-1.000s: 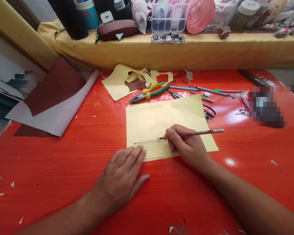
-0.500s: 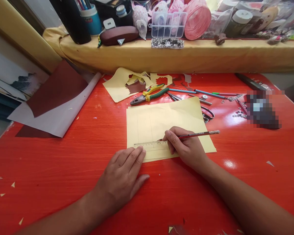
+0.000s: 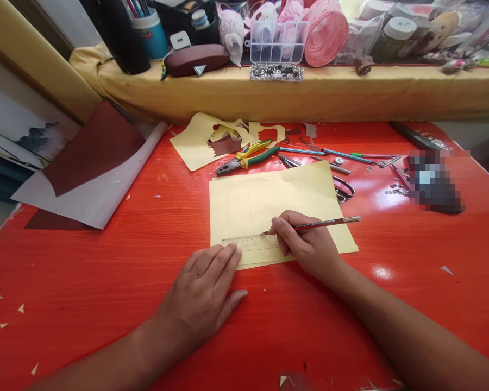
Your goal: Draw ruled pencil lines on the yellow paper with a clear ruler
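My left hand [image 3: 206, 285] lies flat, fingers stretched out, its fingertips pressing a clear ruler [image 3: 256, 241] onto the yellow paper [image 3: 293, 195]. Two thin upright lines and some level ones are drawn on this paper; another sheet's edge shows beneath it. In my right hand [image 3: 305, 244] is a dark pencil [image 3: 326, 222], pinched between thumb and fingers. Its tip rests at or just above the ruler's upper edge, whether touching the paper I cannot tell. The ruler's right end is hidden by the right hand.
Behind the paper lie pliers [image 3: 248, 157], cut yellow scraps [image 3: 191, 144] and slim blue-handled tools [image 3: 348, 156]. A brown sheet with white backing [image 3: 101, 203] curls at the left. A blurred dark object [image 3: 436, 184] sits at right. The back ledge [image 3: 269, 98] carries boxes and jars.
The pencil and my right hand have shifted very slightly to the left, as the whole view has drifted a little. My left hand stays on the ruler.
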A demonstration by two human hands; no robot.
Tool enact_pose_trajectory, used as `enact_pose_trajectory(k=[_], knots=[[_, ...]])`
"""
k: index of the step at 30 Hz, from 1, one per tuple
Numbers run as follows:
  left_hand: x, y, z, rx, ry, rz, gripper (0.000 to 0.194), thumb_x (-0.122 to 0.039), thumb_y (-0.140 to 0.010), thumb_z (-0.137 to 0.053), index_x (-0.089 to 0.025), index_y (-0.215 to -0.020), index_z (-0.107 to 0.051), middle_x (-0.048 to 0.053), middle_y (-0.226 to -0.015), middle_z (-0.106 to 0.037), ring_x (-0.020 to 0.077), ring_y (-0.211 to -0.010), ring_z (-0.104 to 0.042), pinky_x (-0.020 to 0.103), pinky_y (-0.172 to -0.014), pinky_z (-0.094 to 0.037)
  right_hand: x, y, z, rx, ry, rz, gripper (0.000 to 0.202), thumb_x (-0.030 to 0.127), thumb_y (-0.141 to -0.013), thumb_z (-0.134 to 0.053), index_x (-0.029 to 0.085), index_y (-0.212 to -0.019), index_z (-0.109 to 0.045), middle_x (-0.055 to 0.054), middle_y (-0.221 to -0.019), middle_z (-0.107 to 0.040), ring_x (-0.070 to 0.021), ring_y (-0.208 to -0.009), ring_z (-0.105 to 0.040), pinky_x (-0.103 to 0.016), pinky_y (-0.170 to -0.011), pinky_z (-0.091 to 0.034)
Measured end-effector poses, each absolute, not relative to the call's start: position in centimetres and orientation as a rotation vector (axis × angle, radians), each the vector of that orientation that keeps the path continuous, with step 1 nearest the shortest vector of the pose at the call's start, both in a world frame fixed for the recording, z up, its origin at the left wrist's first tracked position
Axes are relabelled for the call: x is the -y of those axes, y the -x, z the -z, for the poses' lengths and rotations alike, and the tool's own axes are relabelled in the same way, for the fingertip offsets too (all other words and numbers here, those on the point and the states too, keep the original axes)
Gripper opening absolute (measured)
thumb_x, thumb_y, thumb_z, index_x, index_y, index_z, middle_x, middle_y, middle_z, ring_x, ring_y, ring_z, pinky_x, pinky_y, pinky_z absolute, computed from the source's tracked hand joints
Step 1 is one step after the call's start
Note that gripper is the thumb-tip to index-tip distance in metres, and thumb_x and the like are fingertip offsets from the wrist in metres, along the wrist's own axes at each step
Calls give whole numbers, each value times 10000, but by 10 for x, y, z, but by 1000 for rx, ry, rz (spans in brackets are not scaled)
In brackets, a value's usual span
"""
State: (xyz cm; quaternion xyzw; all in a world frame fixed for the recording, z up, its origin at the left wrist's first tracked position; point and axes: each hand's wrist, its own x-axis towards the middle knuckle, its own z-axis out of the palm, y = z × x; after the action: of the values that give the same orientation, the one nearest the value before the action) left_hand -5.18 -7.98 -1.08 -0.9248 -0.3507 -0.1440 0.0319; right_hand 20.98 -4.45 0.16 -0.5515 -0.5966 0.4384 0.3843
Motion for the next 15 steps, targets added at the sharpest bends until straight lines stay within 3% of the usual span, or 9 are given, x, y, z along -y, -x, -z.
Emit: enact_pose_trajectory(k=[15], knots=[[79, 51, 9, 1059, 2865, 452, 465, -350, -1132, -488, -40, -1439, -647, 173, -1424, -720, 344, -1261, -636, 480, -1086, -447, 44, -210, -1, 1515, 1404, -1121, 462, 573, -1097, -557, 225, -815, -674, 32, -556, -556, -165, -538, -516, -345, -660, -503]])
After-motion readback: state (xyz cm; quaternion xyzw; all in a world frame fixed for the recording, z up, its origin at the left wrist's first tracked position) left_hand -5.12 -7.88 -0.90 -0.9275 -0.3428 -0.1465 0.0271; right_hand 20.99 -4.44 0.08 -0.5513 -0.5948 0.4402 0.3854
